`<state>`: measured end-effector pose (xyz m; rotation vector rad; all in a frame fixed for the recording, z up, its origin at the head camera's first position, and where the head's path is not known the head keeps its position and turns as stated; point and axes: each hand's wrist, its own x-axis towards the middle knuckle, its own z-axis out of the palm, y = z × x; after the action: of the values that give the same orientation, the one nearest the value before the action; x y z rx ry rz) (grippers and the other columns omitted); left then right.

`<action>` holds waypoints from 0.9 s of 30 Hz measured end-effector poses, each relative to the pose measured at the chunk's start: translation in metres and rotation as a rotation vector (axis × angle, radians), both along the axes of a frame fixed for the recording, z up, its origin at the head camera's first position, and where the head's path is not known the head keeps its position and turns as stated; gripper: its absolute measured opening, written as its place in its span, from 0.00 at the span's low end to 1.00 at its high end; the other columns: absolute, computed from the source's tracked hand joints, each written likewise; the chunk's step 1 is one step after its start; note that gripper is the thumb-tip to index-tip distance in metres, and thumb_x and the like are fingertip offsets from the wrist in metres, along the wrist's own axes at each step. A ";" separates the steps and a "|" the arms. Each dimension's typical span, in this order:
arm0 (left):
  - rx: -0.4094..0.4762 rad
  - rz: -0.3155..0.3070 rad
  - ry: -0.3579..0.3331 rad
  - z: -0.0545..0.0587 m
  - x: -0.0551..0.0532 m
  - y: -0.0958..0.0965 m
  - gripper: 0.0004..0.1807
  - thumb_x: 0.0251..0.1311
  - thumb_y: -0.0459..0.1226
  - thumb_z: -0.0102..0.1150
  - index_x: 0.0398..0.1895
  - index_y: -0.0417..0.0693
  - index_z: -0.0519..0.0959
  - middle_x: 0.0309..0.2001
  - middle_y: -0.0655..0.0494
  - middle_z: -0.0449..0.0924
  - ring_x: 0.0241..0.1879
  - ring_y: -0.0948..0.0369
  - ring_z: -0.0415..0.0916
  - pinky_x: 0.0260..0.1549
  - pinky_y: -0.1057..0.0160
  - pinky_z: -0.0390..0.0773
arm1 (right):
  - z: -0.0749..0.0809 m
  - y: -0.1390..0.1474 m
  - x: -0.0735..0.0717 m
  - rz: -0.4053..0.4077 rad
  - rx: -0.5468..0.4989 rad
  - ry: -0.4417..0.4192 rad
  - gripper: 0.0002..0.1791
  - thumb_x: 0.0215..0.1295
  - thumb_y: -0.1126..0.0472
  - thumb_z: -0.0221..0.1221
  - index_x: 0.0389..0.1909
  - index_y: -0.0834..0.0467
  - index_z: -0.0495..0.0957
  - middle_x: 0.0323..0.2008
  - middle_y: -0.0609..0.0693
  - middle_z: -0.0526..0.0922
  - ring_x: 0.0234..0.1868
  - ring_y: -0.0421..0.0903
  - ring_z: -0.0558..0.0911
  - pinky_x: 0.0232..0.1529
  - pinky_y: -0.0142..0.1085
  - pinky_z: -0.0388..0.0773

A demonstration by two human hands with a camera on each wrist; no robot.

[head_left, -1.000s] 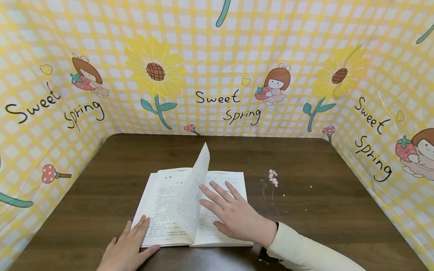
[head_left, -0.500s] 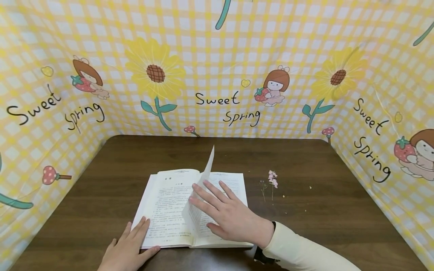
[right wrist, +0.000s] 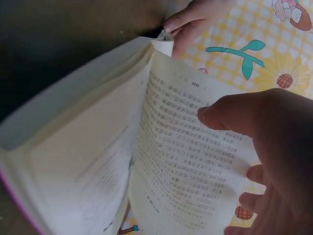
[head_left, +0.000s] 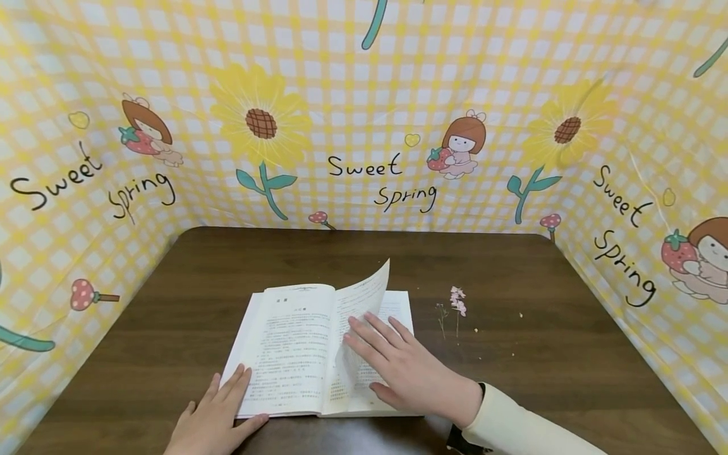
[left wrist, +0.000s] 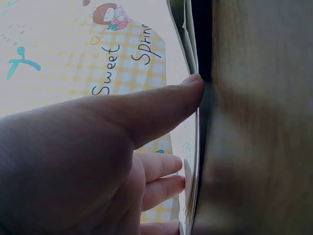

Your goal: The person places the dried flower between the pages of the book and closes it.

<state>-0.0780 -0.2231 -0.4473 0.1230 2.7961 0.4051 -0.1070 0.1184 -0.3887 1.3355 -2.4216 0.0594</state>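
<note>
The book lies spread wide on the tabletop. One page is lifted over its right half, with the top corner bent up. It looks light and floppy and could crease or rip, so it should be held softly by its outer edge. The whole book is probably heavier and better held at both sides. The left hand rests on the lower left edge, fingers straight, not clenched. The right hand is at the page, fingers straight and spread, pinching nothing. Little pink flowers lie off to the right.
</note>
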 end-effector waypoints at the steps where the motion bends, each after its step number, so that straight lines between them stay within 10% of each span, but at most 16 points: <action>1: 0.000 0.000 0.002 0.001 0.000 0.000 0.58 0.56 0.72 0.52 0.75 0.36 0.58 0.74 0.35 0.56 0.70 0.27 0.48 0.52 0.19 0.54 | -0.001 0.003 0.001 0.004 0.000 -0.008 0.52 0.54 0.52 0.73 0.75 0.59 0.56 0.76 0.56 0.57 0.76 0.55 0.57 0.66 0.54 0.65; 27: 0.013 0.000 0.030 0.002 0.004 0.001 0.56 0.57 0.71 0.52 0.76 0.38 0.58 0.75 0.38 0.56 0.70 0.27 0.47 0.53 0.19 0.53 | -0.026 0.085 0.024 -0.012 -0.015 -0.107 0.55 0.48 0.58 0.75 0.77 0.56 0.56 0.74 0.55 0.63 0.70 0.54 0.68 0.59 0.54 0.72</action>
<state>-0.0744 -0.2220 -0.4451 0.1330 2.8233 0.4255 -0.0830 0.2038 -0.4148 1.3429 -2.5116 0.1491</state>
